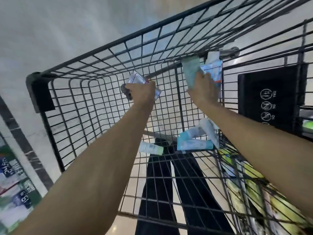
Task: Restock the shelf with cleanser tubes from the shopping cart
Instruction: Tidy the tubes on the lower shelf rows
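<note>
Pale tiled floor under wire shopping cart (105, 92) | left hand (141, 92) grips clear tube (135, 78) at 11 o'clock | right hand (204, 90) clutches cleanser tubes (190, 72) at 1 o'clock | loose tubes (194, 143) on cart bottom, centre.

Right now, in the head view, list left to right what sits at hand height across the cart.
Black corner bumper → left hand gripping clear tubes → right hand gripping pale green and blue cleanser tubes → black child-seat flap.
</note>
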Motion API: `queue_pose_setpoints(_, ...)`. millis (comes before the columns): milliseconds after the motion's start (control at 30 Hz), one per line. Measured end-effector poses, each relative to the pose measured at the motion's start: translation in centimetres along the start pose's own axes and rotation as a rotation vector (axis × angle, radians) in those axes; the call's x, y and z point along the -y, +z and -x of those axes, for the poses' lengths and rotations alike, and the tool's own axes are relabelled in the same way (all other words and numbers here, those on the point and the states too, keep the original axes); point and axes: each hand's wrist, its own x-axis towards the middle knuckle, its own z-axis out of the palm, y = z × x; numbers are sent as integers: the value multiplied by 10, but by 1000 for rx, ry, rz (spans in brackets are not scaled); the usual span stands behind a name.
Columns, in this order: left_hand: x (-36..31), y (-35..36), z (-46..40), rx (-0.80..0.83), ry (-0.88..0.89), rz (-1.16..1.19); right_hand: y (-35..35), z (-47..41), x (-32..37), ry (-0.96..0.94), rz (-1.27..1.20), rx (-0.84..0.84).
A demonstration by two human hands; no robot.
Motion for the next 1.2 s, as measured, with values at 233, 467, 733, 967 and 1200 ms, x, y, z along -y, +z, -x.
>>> queue_pose_setpoints(233,29,-27,39,121,21,28,7,33,-15,248,-800,241)
queue_pose_setpoints(467,37,-80,108,652,-143,559,-46,106,-21,507,-1929,552)
queue_pose_setpoints(733,-16,-140,221,870,113,323,-158,176,2,209,-1863,480)
queue_pose_setpoints(967,-48,-201,335,803,304,260,-257,283,12,48,-1693,319)
queue_pose_setpoints(1200,-42,-241,420,945,460,296,-310,392,14,-63,-1721,124)
